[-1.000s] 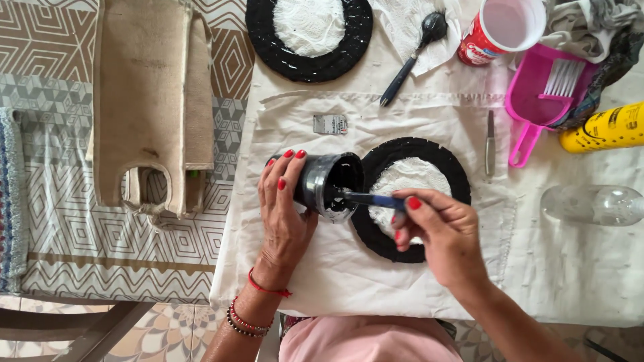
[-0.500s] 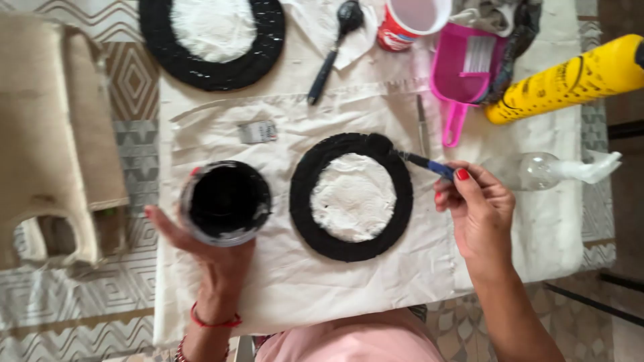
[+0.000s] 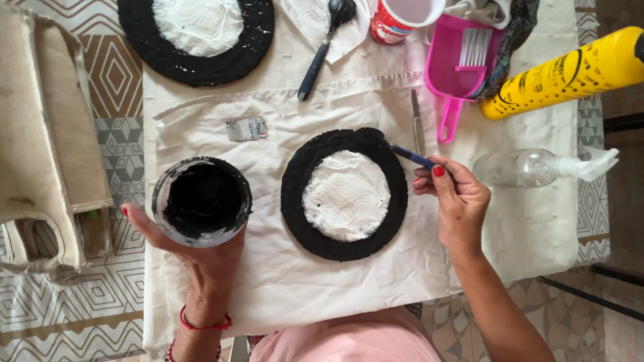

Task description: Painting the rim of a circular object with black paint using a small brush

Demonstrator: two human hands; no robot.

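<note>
My left hand (image 3: 201,258) cups a round pot of black paint (image 3: 201,201) from below, at the left of the white cloth (image 3: 268,281). My right hand (image 3: 456,198) pinches a blue-handled paintbrush (image 3: 406,155); its black tip touches the upper right rim of a round disc (image 3: 344,194). That disc has a black painted ring around a white textured centre and lies flat in the middle of the cloth.
A second black-and-white disc (image 3: 196,33) lies at the top left. A black spoon (image 3: 325,43), red cup (image 3: 402,20), pink scoop (image 3: 463,67), yellow bottle (image 3: 563,74), clear spray bottle (image 3: 537,167) and thin metal tool (image 3: 417,124) crowd the top right. A beige bag (image 3: 47,134) lies left.
The brush has left the paint pot and gone to the disc's upper right rim. My left hand has carried the pot out to the left and holds it there.
</note>
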